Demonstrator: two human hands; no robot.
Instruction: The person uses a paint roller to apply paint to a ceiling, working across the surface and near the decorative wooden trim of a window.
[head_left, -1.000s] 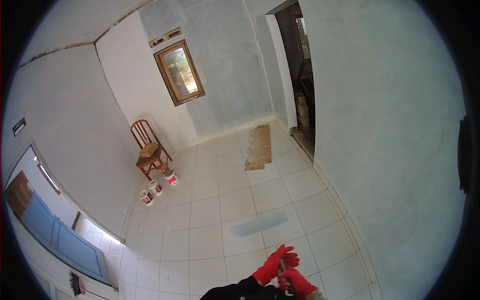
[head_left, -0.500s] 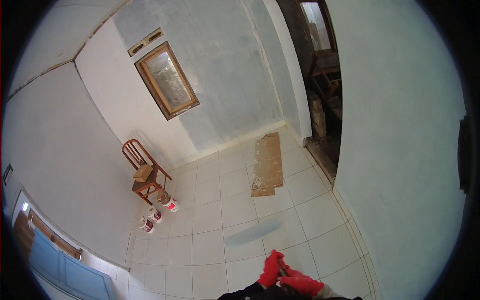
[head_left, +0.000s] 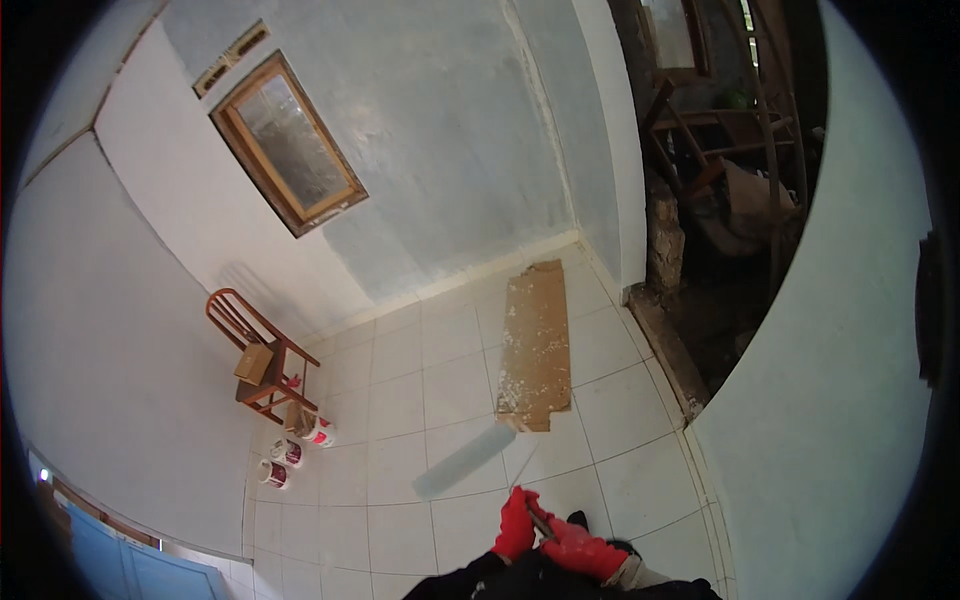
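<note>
Both of my hands wear red gloves and are close together at the bottom centre. My left hand (head_left: 515, 525) and my right hand (head_left: 580, 552) are closed around the dark handle (head_left: 541, 522) of a paint roller. A thin metal rod runs forward from the grip. At its end is the long pale blue-grey roller sleeve (head_left: 462, 462), slightly blurred and slanting across the view above the tiles. In the picture, its right end meets the near edge of a paint-spotted cardboard sheet (head_left: 535, 340) lying on the floor. Whether they touch, I cannot tell.
At the left, a wooden chair (head_left: 262, 350) bears a small cardboard box (head_left: 254, 363). Near it stand white paint buckets (head_left: 287, 453). The far wall is partly white, partly grey, around a wood-framed window (head_left: 290, 145). At right, a dark doorway (head_left: 720, 200) has a raised sill (head_left: 665, 350).
My view has shifted, so more of the doorway shows and the cardboard sheet looks nearer. The roller sleeve has moved left in the picture, its right end now by the cardboard. Both hands keep their grip.
</note>
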